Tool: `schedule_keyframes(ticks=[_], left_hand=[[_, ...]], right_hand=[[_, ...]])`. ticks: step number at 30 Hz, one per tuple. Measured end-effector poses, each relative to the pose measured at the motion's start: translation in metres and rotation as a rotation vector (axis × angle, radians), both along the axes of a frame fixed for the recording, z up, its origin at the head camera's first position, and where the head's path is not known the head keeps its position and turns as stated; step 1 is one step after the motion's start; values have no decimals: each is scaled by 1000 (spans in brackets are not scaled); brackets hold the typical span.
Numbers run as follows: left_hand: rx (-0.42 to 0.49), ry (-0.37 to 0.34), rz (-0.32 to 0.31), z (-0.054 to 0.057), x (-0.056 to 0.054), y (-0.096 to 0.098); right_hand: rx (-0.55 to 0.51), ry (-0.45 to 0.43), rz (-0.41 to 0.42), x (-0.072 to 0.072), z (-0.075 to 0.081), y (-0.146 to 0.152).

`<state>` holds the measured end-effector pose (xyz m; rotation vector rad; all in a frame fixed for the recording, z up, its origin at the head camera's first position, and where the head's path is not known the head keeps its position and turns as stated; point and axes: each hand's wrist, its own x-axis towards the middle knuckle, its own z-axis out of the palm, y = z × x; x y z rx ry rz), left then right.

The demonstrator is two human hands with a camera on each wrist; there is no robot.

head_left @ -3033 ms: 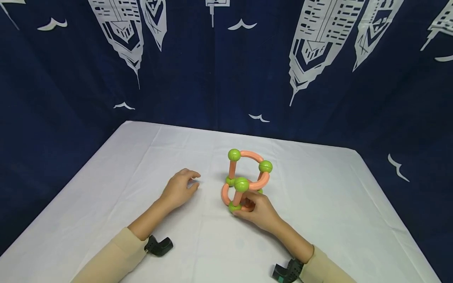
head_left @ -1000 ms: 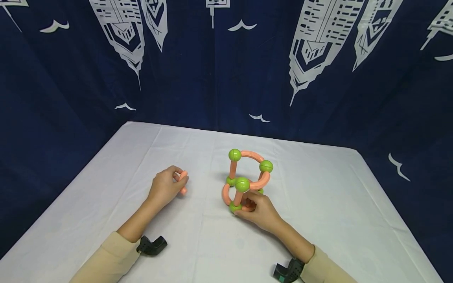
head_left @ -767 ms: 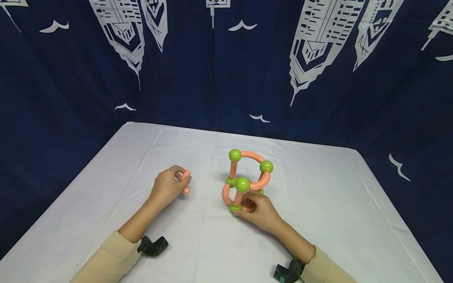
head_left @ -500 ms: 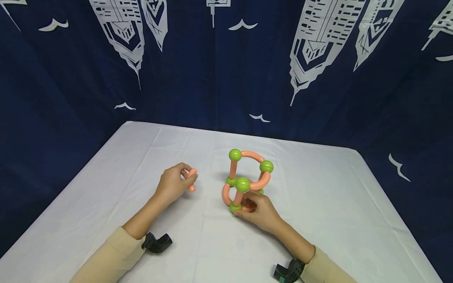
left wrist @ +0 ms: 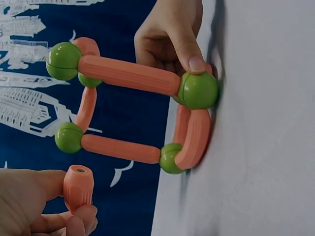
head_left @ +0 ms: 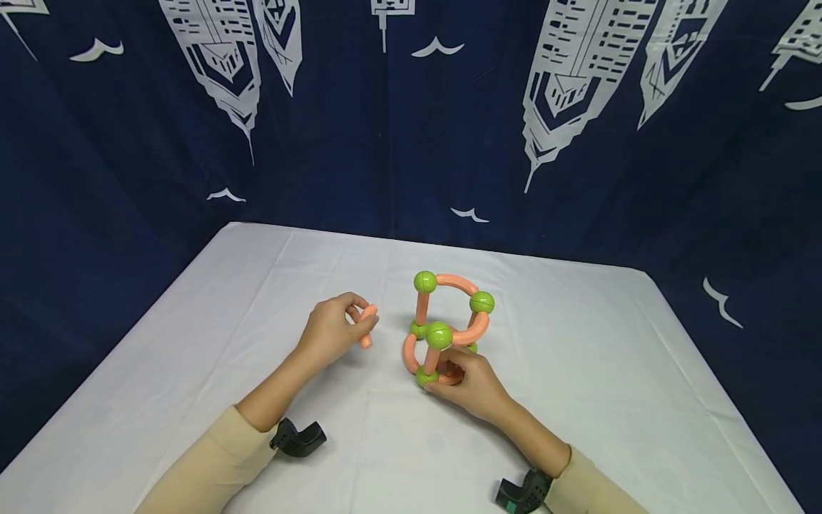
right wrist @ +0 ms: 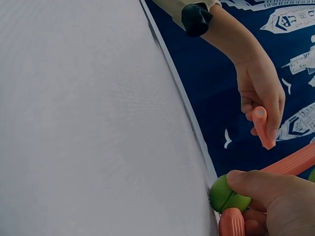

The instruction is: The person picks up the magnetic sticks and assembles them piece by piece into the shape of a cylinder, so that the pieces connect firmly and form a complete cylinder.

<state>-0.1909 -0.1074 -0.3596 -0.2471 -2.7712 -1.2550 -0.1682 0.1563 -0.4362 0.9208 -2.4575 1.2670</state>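
Note:
A frame built from orange magnetic rods, straight and curved, and green balls stands on the white tabletop; a green ball (head_left: 439,335) tops its near upright. My right hand (head_left: 477,385) grips its base, with the thumb on the lower near ball (right wrist: 225,193). Left of the frame and apart from it, my left hand (head_left: 330,332) pinches a loose orange magnetic rod (head_left: 367,326) between thumb and fingers. The rod looks slightly bent in the head view. One end of this rod (left wrist: 78,187) shows a small round recess in the left wrist view. My right fingers hide part of the base.
A white cloth (head_left: 597,371) covers the table. Behind it hangs a dark blue curtain (head_left: 449,143) printed with white buildings and birds. Each wrist wears a black camera, the left camera (head_left: 298,437) and the right camera (head_left: 523,492), close above the cloth.
Three seconds ago no rod showed in my left hand; a second ago it held one. Since then that hand has moved right with the rod, closer to the frame. My right hand stays put.

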Motion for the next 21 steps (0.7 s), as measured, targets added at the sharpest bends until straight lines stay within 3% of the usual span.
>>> schedule_keyframes(ticks=[8, 21], left_hand=[[16, 16, -40, 9, 1, 12], [36, 9, -81, 22, -2, 29]], right_hand=[[12, -33, -9, 0, 1, -1], [17, -10, -18, 0, 0, -1]])
